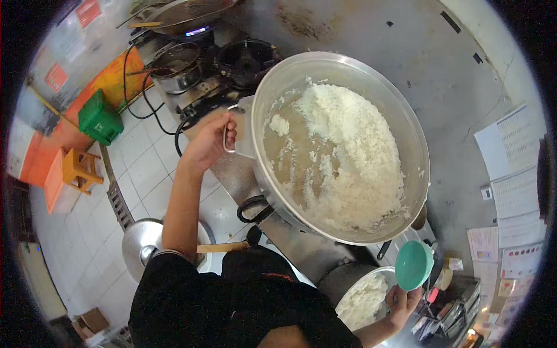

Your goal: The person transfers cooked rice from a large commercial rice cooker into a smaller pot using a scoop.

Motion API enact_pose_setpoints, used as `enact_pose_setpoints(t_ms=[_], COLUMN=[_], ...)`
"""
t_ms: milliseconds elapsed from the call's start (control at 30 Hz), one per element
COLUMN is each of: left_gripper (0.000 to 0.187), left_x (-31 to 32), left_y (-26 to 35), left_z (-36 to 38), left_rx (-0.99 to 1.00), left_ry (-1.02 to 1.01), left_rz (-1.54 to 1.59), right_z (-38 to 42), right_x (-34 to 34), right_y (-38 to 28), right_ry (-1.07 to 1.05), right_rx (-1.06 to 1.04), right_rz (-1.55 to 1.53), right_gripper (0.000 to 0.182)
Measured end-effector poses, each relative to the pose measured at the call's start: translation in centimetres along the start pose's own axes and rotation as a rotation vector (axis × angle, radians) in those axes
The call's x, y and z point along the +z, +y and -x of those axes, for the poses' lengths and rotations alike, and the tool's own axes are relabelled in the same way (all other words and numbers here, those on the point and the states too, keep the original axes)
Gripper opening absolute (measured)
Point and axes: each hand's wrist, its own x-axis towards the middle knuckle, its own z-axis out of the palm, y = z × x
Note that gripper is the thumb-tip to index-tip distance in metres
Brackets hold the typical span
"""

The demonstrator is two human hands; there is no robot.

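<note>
Rice pot (342, 145) handle in left hand (209, 142)

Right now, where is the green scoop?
In the head view, the green scoop is at lower right, held up by the right hand, just above the smaller rice pot.

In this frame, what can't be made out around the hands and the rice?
Head view only:
- Left hand: fingers round the big pot handle; the palm side is hidden.
- Right hand: holds a green scoop; its handle is hidden by the fingers.
- Lower pot: partly covered by the big pot and the black sleeve.
- Wall papers: print too small.
</note>
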Motion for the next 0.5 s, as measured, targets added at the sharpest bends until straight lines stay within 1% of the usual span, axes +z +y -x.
enact_pose_setpoints(t_ms=[33,100,133,167,233,300,367,400,467,500], left_gripper=[0.015,0.014,0.013,0.013,0.016,0.019,0.022,0.022,0.026,0.026], left_x=[0.3,0.4,0.9,0.8,0.3,-0.1,0.7,1.0,1.9,2.5], left_y=[0.6,1.5,2.1,1.9,1.6,1.0,0.5,0.4,0.3,0.4], left_z=[-0.3,-0.9,-0.7,-0.9,-1.1,-1.7,-1.7,-1.5,-0.9,-0.3], left_rx=[-0.017,-0.188,-0.241,-0.248,-0.27,-0.262,-0.182,-0.187,-0.129,-0.132], left_ry=[-0.016,-0.04,-0.018,-0.034,-0.1,-0.07,0.047,0.04,0.139,0.129], left_rz=[-0.001,0.287,0.402,0.406,0.502,0.447,0.228,0.228,0.089,0.085], right_z=[0.0,0.1,0.1,0.1,-0.4,-0.8,-1.2,-1.2,-0.9,-0.9], right_x=[0.8,1.6,1.7,1.8,3.3,3.6,4.0,4.0,4.0,3.5], right_y=[-0.2,-0.1,0.3,-0.1,-1.8,-2.1,-2.6,-2.9,-3.3,-3.2], right_ry=[0.021,0.076,0.059,0.074,0.037,0.02,0.021,0.029,0.051,0.063], right_rx=[0.009,0.019,-0.003,-0.01,0.03,-0.012,-0.073,-0.074,-0.12,-0.12], right_rz=[0.007,-0.06,-0.064,-0.057,-0.03,-0.015,-0.053,-0.05,-0.017,-0.019], right_gripper=[0.019,0.019,0.021,0.021,0.042,0.042,0.032,0.032,0.03,0.03])
